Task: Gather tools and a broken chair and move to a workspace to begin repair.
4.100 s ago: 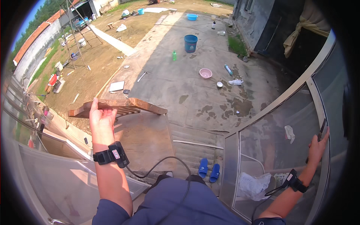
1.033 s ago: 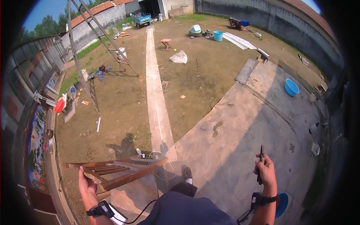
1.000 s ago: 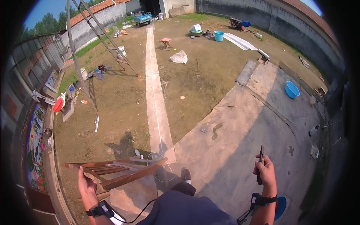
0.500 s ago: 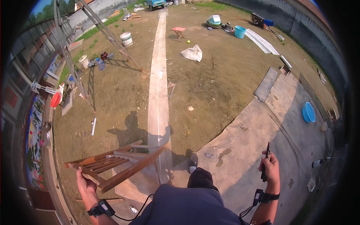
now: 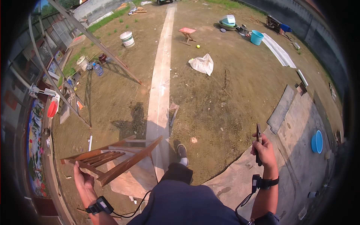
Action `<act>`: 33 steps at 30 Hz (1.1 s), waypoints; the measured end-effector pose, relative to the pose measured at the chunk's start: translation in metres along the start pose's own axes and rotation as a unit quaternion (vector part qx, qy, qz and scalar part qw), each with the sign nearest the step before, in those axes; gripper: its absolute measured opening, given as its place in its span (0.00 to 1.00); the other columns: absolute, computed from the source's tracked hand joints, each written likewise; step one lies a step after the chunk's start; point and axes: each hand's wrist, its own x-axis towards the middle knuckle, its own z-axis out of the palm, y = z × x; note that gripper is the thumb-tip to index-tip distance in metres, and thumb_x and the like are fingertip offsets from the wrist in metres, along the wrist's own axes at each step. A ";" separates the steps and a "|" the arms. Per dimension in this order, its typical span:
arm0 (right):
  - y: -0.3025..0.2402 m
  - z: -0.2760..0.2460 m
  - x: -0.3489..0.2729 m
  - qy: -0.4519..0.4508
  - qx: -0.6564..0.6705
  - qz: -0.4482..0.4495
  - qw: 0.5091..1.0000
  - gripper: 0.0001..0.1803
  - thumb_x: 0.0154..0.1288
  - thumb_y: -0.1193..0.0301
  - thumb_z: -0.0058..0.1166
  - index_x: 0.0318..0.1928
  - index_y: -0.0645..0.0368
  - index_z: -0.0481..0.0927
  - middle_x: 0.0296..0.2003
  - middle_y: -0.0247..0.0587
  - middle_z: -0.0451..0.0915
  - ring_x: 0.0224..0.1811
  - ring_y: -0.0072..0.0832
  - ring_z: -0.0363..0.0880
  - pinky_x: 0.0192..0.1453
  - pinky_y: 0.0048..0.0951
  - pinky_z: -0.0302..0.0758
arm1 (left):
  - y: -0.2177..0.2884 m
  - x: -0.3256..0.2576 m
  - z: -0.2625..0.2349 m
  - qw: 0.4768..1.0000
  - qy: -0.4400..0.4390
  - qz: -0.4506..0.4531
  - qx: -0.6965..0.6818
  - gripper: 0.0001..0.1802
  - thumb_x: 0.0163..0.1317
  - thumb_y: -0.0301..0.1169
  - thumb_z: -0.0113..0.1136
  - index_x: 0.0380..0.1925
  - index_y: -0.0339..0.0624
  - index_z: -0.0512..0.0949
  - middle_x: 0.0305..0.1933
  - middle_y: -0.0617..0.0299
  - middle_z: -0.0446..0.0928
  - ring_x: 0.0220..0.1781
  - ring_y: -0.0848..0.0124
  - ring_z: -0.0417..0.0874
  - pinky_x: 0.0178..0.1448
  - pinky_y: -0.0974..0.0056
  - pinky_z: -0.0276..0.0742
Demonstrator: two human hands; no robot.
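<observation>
Bare dirt fills the yard, cut by a long pale concrete strip (image 5: pixel 160 86) that runs from the person's feet away to the far end. Nearest, the left hand (image 5: pixel 83 180) is closed under the frame of a wooden slatted stool (image 5: pixel 112 159), carried tilted just left of the strip. The right hand (image 5: pixel 263 150), off to the right of the strip, grips a slim dark tool (image 5: pixel 258 144) held upright; I cannot tell what kind it is. One grey shoe (image 5: pixel 182 150) is planted at the strip's right edge, and a short plank (image 5: pixel 173 114) lies on the dirt just beyond it. Right of the hand, a grey paved patch (image 5: pixel 296 150) carries a blue basin (image 5: pixel 317 141). Left of the strip, slanted metal poles (image 5: pixel 97 41) lean across, with a red bowl (image 5: pixel 52 108) and clutter near a fence. Further along, a white sack (image 5: pixel 202 63) lies right of the strip; beyond it, a small red stool (image 5: pixel 187 33). A white bucket (image 5: pixel 127 38) stands left of the strip. Farthest right: a blue bucket (image 5: pixel 257 37), stacked basins (image 5: pixel 228 21) and a white sheet (image 5: pixel 278 50).
</observation>
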 end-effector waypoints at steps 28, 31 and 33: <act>-0.263 0.115 0.890 -0.088 -0.033 0.002 0.996 0.13 0.64 0.74 0.52 0.49 0.60 0.75 0.21 0.30 0.74 0.19 0.20 0.73 0.25 0.23 0.71 | -0.100 0.390 0.734 0.998 0.063 0.000 -0.019 0.18 0.61 0.41 0.60 0.47 0.46 0.72 0.38 0.61 0.74 0.38 0.63 0.77 0.44 0.52 0.75; -0.297 0.150 0.982 -0.130 -0.043 -0.011 0.990 0.14 0.63 0.74 0.54 0.50 0.61 0.75 0.24 0.28 0.73 0.21 0.18 0.73 0.27 0.21 0.70 | -0.118 0.450 0.801 0.998 0.048 0.002 -0.045 0.17 0.61 0.40 0.61 0.46 0.46 0.72 0.38 0.61 0.74 0.38 0.62 0.77 0.45 0.53 0.76; -0.311 0.175 1.045 -0.140 -0.051 -0.019 0.989 0.14 0.63 0.74 0.55 0.50 0.61 0.75 0.24 0.28 0.73 0.21 0.18 0.73 0.27 0.21 0.70 | -0.129 0.489 0.858 0.995 0.077 0.018 -0.058 0.16 0.61 0.41 0.62 0.45 0.46 0.74 0.38 0.62 0.76 0.38 0.64 0.79 0.45 0.56 0.77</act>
